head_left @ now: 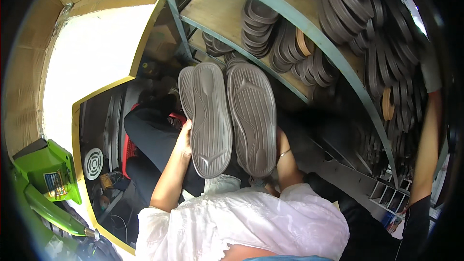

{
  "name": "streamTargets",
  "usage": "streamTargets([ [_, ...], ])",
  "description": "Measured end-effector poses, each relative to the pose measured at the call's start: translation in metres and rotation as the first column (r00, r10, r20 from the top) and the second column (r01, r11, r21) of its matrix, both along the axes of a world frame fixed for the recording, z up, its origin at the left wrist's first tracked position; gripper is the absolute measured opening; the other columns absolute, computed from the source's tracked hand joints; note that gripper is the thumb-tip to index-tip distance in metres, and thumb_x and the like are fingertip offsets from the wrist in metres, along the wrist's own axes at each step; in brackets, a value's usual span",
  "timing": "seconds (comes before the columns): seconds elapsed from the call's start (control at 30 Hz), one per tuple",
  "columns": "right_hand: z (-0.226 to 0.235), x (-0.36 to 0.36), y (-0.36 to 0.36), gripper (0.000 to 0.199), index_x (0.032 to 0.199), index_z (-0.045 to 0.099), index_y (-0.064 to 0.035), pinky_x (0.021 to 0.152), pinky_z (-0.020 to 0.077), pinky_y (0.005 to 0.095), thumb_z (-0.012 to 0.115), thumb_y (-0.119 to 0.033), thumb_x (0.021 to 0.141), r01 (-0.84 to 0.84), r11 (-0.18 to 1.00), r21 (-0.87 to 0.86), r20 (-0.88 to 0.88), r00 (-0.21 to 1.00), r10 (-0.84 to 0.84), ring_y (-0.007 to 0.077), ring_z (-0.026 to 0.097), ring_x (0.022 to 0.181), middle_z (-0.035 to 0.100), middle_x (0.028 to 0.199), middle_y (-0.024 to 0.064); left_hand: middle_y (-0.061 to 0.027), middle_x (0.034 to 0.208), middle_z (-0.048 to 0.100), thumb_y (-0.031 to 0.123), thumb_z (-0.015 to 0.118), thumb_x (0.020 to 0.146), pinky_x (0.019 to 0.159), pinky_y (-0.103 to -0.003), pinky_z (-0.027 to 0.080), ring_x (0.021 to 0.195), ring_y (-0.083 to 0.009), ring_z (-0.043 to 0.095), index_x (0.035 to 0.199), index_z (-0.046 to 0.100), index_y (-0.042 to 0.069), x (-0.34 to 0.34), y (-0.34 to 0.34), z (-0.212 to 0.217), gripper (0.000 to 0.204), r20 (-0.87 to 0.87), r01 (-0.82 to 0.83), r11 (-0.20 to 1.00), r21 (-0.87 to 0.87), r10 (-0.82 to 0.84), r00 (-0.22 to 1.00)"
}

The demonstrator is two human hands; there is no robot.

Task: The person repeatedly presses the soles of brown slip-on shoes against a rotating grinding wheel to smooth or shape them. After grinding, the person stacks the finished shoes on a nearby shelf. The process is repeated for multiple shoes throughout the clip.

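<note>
Grey ribbed shoe soles (231,118), upright, side-by-side

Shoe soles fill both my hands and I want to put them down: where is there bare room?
The white tabletop at left, bordered by its yellow edge, is bare. The upper wooden shelf board has a free patch left of the stacked soles. Further right the rack is packed with soles.
</note>
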State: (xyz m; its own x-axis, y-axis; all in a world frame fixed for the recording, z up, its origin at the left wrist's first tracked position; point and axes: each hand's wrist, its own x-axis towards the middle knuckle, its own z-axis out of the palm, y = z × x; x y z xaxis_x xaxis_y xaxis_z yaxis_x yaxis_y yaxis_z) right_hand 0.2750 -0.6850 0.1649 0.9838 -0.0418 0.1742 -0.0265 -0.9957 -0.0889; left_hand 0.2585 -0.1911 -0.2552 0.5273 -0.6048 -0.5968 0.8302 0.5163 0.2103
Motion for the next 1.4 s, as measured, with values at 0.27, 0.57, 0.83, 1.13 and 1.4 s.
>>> streamTargets([
  [0.27, 0.02, 0.036, -0.022, 0.038, 0.116, 0.051, 0.0044, 0.09, 0.0386, 0.0338, 0.055, -0.005, 0.079, 0.058, 0.988, 0.146, -0.019, 0.998, -0.056, 0.0251, 0.051, 0.103, 0.055, 0.114, 0.0161, -0.0072, 0.134, 0.034, 0.031, 0.069, 0.072, 0.101, -0.043, 0.031, 0.124, -0.0255, 0.033, 0.137, 0.019, 0.015, 0.009, 0.001, -0.024, 0.084, 0.132, -0.037, 0.999, 0.012, 0.036, 0.991],
  [0.57, 0.015, 0.016, -0.024, 0.039, 0.114, 0.049, 0.0084, 0.084, 0.0423, 0.0361, 0.056, -0.005, 0.078, 0.105, 0.942, 0.319, 0.252, 0.949, -0.191, 0.0268, 0.053, 0.096, 0.055, 0.109, 0.0178, -0.009, 0.138, 0.026, 0.025, 0.072, 0.069, 0.101, -0.051, 0.025, 0.127, -0.0276, 0.028, 0.14, -0.003, 0.024, 0.002, -0.013, -0.027, 0.104, 0.085, 0.122, 0.992, -0.019, -0.12, 0.989],
  [0.83, -0.024, -0.005, -0.005, 0.039, 0.114, 0.048, 0.0083, 0.084, 0.0422, 0.0359, 0.055, -0.009, 0.08, 0.132, 0.968, 0.213, 0.42, 0.882, -0.213, 0.0268, 0.053, 0.096, 0.055, 0.109, 0.0184, -0.014, 0.141, 0.015, 0.024, 0.072, 0.07, 0.104, -0.05, 0.018, 0.131, -0.029, 0.017, 0.14, -0.009, 0.017, 0.012, -0.052, -0.047, 0.107, 0.092, 0.263, 0.963, 0.063, -0.268, 0.959],
  [1.13, -0.093, -0.046, 0.029, 0.039, 0.115, 0.047, 0.0081, 0.084, 0.0421, 0.0357, 0.053, -0.013, 0.083, 0.222, 0.944, 0.244, 0.508, 0.8, -0.319, 0.0269, 0.053, 0.096, 0.054, 0.11, 0.019, -0.0158, 0.142, 0.012, 0.019, 0.073, 0.068, 0.106, -0.045, 0.017, 0.132, -0.03, 0.014, 0.139, -0.008, 0.016, 0.026, -0.098, -0.051, 0.108, 0.06, 0.377, 0.924, 0.073, -0.381, 0.923],
  [1.4, -0.107, -0.041, 0.032, 0.04, 0.116, 0.045, 0.008, 0.085, 0.042, 0.0356, 0.052, -0.017, 0.085, 0.25, 0.947, 0.204, 0.534, 0.782, -0.321, 0.0269, 0.053, 0.097, 0.053, 0.11, 0.0196, -0.0108, 0.143, 0.013, 0.021, 0.07, 0.068, 0.105, -0.048, 0.016, 0.131, -0.0308, 0.015, 0.14, 0.0, 0.026, 0.016, -0.104, -0.048, 0.1, 0.084, 0.4, 0.908, 0.125, -0.412, 0.908],
])
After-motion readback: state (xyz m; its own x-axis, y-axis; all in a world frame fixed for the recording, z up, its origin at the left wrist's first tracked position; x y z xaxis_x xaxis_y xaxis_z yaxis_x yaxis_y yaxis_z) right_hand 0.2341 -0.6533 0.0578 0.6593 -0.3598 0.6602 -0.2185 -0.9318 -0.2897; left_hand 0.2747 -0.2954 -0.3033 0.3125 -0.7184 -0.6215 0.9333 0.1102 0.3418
